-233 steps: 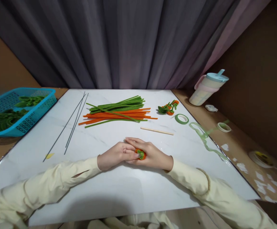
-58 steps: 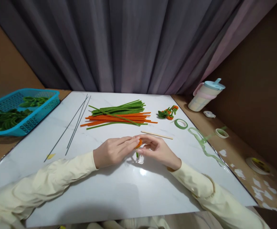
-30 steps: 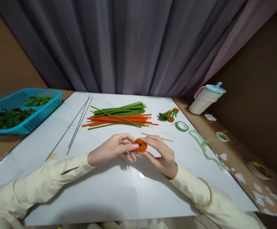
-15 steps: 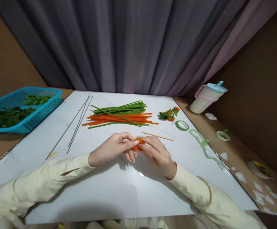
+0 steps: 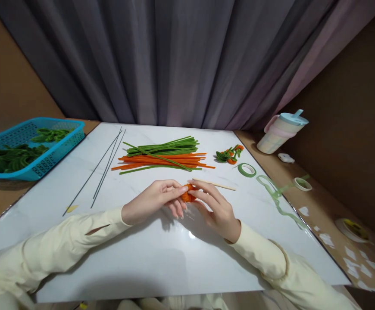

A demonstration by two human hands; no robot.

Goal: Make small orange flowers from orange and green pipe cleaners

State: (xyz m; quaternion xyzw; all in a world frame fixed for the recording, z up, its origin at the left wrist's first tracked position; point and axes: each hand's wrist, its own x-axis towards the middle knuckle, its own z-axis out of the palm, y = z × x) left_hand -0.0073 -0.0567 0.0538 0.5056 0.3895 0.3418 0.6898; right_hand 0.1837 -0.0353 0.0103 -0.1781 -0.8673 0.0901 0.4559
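I see both hands meeting over the middle of the white counter [image 5: 148,254], fingertips pinched together on a small orange pipe-cleaner coil [image 5: 187,196]. My left hand [image 5: 153,201] comes in from the left with thumb and forefinger closed on the coil's left edge, its other fingers curled down toward the counter. My right hand [image 5: 214,207] grips the coil from the right, forefinger laid across its top. The coil sits between the two sets of fingertips, held just above the surface.

Just beyond the right hand lies a thin wooden stick [image 5: 214,184]. Farther out, past both hands, a bundle of green and orange pipe cleaners [image 5: 161,156] lies across the counter, and to its right a little cluster of finished orange-and-green pieces [image 5: 229,154]. A roll of green tape [image 5: 246,169] rests beyond and right of the right hand. Out past the left hand lie a few long dark wires [image 5: 101,170], and far off to the left a blue basket [image 5: 63,144] holds green pieces
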